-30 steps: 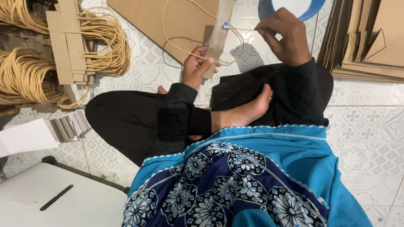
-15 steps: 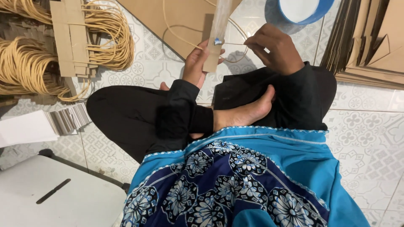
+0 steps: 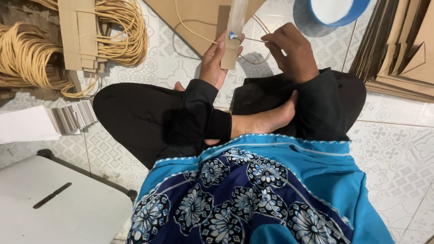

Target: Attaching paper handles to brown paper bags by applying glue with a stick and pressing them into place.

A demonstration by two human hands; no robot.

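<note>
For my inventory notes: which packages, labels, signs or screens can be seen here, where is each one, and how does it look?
No labels, signs or screens show.
Flat brown paper bags: stacked on the floor, upper right, tan and folded.
Brown card strip: narrow, held upright in the left hand, beside the right hand.
White paper stack: floor at left, flat and rectangular.

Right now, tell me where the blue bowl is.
The blue bowl sits on the tiled floor at the top of the head view, just beyond the right hand, beside the stacked cardboard.
</note>
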